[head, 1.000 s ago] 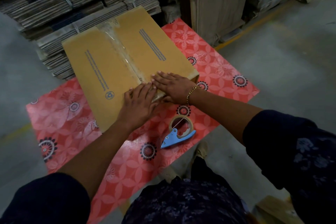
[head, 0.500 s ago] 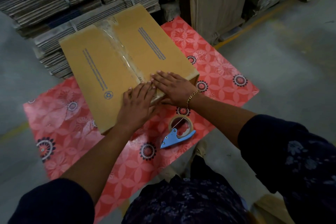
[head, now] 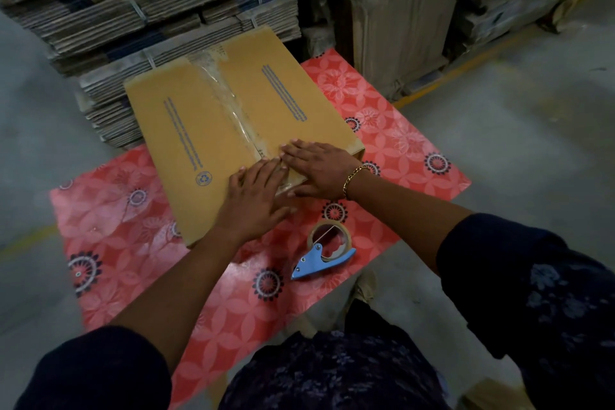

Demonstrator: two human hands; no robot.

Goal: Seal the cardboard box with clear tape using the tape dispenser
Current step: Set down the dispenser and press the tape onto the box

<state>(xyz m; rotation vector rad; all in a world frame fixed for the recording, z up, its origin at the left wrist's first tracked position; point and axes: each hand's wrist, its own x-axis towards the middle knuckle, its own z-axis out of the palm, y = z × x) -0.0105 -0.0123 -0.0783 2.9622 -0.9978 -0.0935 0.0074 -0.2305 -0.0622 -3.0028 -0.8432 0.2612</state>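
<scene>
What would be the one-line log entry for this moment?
both hands flat on brown cardboard box | pressing clear tape | blue tape dispenser idle on red floral mat

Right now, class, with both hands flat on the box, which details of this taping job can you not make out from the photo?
Head view only:
- Near end of the tape seam: covered by the left hand and right hand.
- Sides and underside of the cardboard box: out of sight from above.
- Blue print on the flaps: too small and blurred to read.
- Tape left on the tape dispenser: unclear in dim light.
</scene>
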